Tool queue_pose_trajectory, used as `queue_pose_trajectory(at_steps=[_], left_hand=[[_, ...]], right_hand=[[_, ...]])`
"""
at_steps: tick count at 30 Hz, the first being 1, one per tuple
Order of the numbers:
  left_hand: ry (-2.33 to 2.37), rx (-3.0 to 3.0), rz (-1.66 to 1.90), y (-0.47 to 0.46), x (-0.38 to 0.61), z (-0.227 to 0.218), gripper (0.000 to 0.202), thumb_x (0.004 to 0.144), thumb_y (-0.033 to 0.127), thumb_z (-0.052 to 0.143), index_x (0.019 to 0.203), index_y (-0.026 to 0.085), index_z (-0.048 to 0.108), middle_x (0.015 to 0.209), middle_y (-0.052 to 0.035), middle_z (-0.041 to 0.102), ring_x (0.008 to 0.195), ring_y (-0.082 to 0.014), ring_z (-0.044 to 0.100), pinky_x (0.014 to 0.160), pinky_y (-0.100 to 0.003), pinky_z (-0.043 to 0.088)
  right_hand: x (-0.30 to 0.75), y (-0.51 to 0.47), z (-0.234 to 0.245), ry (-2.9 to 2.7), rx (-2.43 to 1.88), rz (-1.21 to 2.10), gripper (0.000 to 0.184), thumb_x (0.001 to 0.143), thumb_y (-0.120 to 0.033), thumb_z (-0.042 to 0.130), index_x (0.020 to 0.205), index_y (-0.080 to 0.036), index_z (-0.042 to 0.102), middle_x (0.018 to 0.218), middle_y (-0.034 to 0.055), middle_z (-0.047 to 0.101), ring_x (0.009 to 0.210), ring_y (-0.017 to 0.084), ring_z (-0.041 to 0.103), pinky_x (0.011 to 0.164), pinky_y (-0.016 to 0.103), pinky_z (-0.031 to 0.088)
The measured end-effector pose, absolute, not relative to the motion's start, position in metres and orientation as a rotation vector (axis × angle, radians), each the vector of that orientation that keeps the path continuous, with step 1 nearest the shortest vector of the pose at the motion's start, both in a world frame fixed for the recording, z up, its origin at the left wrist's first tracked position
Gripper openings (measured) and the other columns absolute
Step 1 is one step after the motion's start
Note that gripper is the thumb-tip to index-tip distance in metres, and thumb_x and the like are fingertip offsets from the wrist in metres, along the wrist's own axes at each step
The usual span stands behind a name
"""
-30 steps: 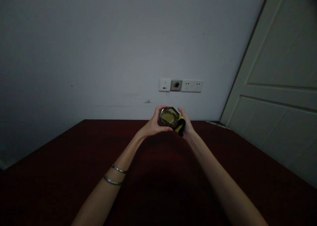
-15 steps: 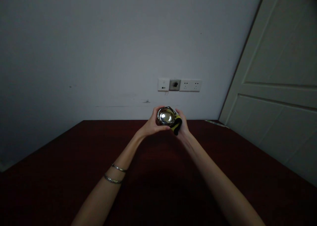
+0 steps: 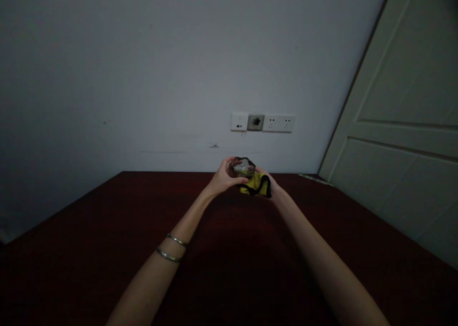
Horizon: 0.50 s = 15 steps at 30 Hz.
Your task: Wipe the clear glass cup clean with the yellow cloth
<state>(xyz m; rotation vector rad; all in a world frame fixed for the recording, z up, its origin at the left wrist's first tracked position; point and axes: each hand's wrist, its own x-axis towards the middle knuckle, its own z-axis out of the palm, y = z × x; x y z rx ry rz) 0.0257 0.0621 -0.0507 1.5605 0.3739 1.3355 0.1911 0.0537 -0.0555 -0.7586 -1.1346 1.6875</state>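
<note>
My left hand (image 3: 224,177) is closed around the left side of a small, shiny glass bowl (image 3: 245,167) with a wavy rim, its thumb along the near side. The bowl is held up in front of the wall, its opening tilted partly toward me. A yellow cloth with a black edge (image 3: 258,183) hangs against the bowl's right side and underside. Behind that cloth is my right hand (image 3: 274,185), gripping it against the glass; most of its fingers are hidden. Two metal bangles (image 3: 169,255) circle my left forearm.
A dark red tabletop (image 3: 222,249) spreads below my arms and reaches back to a pale wall (image 3: 171,68). Switches and sockets (image 3: 263,122) sit on the wall behind my hands. At the right stands a panelled door (image 3: 404,173). A thin strip (image 3: 315,178) lies by the table's back right edge.
The bowl's opening has tipped from facing me to a flatter angle. My right hand and the cloth have shifted to the bowl's underside and right, showing more yellow.
</note>
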Motion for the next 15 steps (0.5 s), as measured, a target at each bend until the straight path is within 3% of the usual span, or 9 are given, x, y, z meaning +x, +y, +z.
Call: queue_pose_trajectory(at_steps=[3,7,12,15], left_hand=[[0.388,1.353,1.366,0.065,0.021,-0.053,0.067,0.047,0.019,0.087,0.106,0.015,0.054,0.113,-0.0117,0.063,0.11,-0.0269,0.059,0.1,-0.045,0.042],[0.314,1.149,1.24,0.066,0.013,-0.055,0.055,0.05,0.028,0.086,0.097,0.014,0.061,0.097,-0.0094,0.069,0.087,-0.0245,0.066,0.087,-0.046,0.049],[0.227,0.895,1.124,0.061,0.018,-0.06,0.045,0.077,0.05,0.065,0.099,0.011,0.064,0.101,-0.0151,0.068,0.088,-0.0278,0.066,0.076,-0.047,0.053],[0.207,0.75,1.032,0.053,0.024,-0.06,0.045,0.088,0.052,0.046,0.1,0.012,0.063,0.104,-0.0165,0.067,0.089,-0.0295,0.065,0.071,-0.046,0.053]], right_hand=[[0.198,0.058,-0.055,-1.021,-0.799,1.55,0.029,0.085,-0.026,0.035,0.084,-0.016,0.062,0.064,0.0053,0.071,0.056,0.018,0.067,0.057,0.032,0.056],[0.202,0.061,-0.049,-0.942,-0.789,1.31,0.024,0.082,-0.031,0.041,0.083,-0.018,0.06,0.069,0.0044,0.071,0.059,0.016,0.066,0.056,0.028,0.056],[0.199,0.058,-0.044,-1.021,-0.843,1.019,0.027,0.078,-0.036,0.05,0.086,-0.014,0.063,0.076,0.0077,0.072,0.066,0.02,0.067,0.06,0.031,0.056],[0.194,0.058,-0.044,-1.134,-0.895,0.806,0.034,0.077,-0.039,0.055,0.096,-0.014,0.065,0.088,0.008,0.073,0.08,0.021,0.068,0.072,0.034,0.056]])
